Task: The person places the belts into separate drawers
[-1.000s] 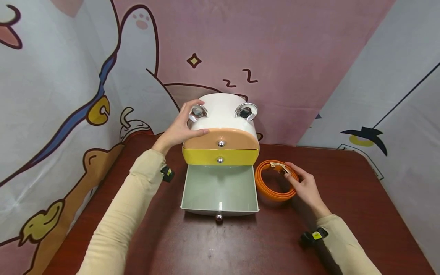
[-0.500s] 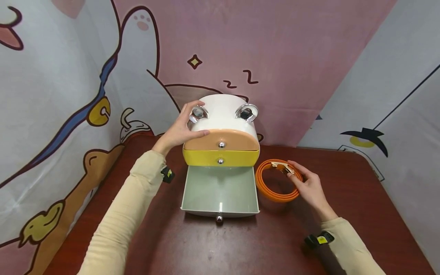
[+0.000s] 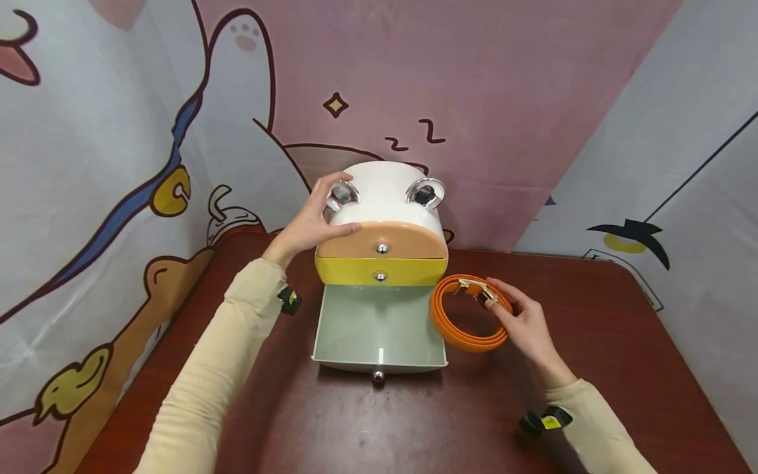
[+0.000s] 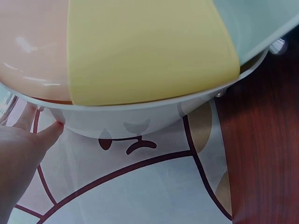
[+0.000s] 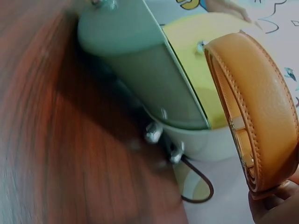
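A white frog-like drawer cabinet [image 3: 385,191] with silver ring eyes stands on the table. Its orange drawer [image 3: 349,243] and yellow drawer [image 3: 346,270] are closed, while the pale green bottom drawer [image 3: 379,322] is pulled out and bare inside. My left hand [image 3: 310,220] rests on the cabinet's upper left side, thumb along the front edge and fingers beside the left eye. In my right hand [image 3: 527,326] a coiled orange belt [image 3: 441,322] is pinched near its gold buckle [image 3: 478,289]. Held above the table, the belt overlaps the green drawer's right rim in the head view.
A dark red-brown table [image 3: 598,329] carries the cabinet. Close behind it hangs a pink cartoon-printed cloth [image 3: 485,99], with pale cloth at both sides. The green drawer's round silver knob [image 3: 378,376] sticks out toward me.
The belt shifted slightly right, then moved back left with my right hand, and now overlaps the green drawer's edge. My left hand and the cabinet have stayed in place.
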`<action>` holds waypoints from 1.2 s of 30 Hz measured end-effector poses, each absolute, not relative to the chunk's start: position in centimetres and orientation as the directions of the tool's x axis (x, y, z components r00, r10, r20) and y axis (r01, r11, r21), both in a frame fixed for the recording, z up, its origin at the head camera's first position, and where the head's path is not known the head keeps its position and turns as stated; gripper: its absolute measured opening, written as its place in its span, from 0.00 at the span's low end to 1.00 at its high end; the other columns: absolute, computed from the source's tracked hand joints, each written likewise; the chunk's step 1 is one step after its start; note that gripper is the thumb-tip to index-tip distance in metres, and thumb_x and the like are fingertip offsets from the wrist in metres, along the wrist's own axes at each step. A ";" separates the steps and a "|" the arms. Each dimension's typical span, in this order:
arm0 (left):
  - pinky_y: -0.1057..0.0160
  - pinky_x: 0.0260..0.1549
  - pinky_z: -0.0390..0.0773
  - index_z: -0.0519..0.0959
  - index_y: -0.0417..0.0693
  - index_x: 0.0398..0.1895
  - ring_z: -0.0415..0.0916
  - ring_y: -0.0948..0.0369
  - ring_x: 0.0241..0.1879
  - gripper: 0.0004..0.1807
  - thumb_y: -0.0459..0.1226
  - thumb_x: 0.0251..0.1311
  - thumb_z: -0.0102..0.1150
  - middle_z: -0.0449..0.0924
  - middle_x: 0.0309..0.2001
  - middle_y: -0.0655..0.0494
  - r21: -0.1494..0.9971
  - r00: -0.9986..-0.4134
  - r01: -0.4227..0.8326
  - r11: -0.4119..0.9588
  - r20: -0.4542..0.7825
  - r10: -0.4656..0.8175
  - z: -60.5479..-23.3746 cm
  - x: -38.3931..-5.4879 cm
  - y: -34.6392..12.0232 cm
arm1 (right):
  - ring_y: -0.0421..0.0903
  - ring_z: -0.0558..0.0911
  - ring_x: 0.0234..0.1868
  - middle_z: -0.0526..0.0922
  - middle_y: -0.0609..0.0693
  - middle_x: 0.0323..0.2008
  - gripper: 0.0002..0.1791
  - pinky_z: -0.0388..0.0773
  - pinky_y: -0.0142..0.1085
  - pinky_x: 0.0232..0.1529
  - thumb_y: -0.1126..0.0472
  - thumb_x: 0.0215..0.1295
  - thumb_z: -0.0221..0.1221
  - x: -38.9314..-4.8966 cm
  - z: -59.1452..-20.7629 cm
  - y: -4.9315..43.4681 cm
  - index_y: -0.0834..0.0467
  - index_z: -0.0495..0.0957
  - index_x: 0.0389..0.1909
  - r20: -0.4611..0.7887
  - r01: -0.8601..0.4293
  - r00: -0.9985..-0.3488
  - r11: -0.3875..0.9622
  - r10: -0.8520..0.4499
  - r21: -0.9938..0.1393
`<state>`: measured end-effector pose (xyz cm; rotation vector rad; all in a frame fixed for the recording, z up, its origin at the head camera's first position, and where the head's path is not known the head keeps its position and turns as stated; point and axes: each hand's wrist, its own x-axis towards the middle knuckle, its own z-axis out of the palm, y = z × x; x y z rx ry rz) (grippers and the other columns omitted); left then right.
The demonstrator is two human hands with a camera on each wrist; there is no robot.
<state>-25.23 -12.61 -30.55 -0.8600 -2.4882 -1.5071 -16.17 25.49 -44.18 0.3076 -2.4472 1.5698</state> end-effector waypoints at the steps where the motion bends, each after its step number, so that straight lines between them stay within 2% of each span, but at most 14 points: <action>1: 0.44 0.62 0.53 0.57 0.43 0.69 0.53 0.49 0.64 0.43 0.32 0.51 0.71 0.53 0.65 0.41 0.782 -0.835 0.515 0.351 0.366 0.411 -30.5 -25.2 -12.6 | 0.34 0.79 0.37 0.79 0.65 0.50 0.23 0.77 0.26 0.33 0.67 0.67 0.59 -16.1 -44.2 25.2 0.65 0.72 0.62 0.283 -0.279 -0.958 0.395 -0.050 -0.875; 10: 0.44 0.63 0.51 0.57 0.44 0.69 0.52 0.49 0.66 0.43 0.33 0.52 0.71 0.52 0.66 0.42 0.782 -0.839 0.510 0.359 0.358 0.411 -30.5 -25.2 -12.7 | 0.38 0.80 0.41 0.79 0.65 0.50 0.22 0.77 0.26 0.39 0.69 0.64 0.61 -16.0 -44.8 22.1 0.66 0.74 0.60 0.255 -0.257 -0.966 0.249 -0.039 -0.934; 17: 0.45 0.63 0.51 0.57 0.44 0.69 0.52 0.45 0.66 0.43 0.33 0.52 0.71 0.53 0.65 0.42 0.784 -0.831 0.519 0.341 0.367 0.419 -30.7 -25.5 -12.7 | 0.38 0.81 0.43 0.80 0.63 0.50 0.21 0.77 0.28 0.41 0.71 0.61 0.64 -16.0 -45.0 19.9 0.66 0.76 0.56 0.235 -0.234 -0.972 0.169 -0.016 -0.957; 29: 0.45 0.63 0.51 0.57 0.45 0.69 0.51 0.49 0.65 0.43 0.32 0.52 0.71 0.52 0.66 0.42 0.787 -0.836 0.513 0.342 0.367 0.409 -30.8 -25.4 -12.9 | 0.42 0.79 0.46 0.80 0.63 0.51 0.23 0.74 0.26 0.42 0.76 0.56 0.64 -16.2 -44.5 15.9 0.68 0.77 0.55 0.190 -0.193 -0.981 0.099 -0.035 -0.976; 36: 0.44 0.63 0.50 0.56 0.43 0.69 0.50 0.46 0.66 0.43 0.31 0.52 0.70 0.51 0.66 0.42 0.793 -0.834 0.511 0.333 0.362 0.417 -30.7 -25.4 -12.8 | 0.51 0.78 0.48 0.79 0.66 0.50 0.22 0.74 0.27 0.44 0.80 0.54 0.62 -15.5 -42.5 13.6 0.73 0.76 0.52 0.209 -0.214 -0.976 0.127 -0.056 -0.968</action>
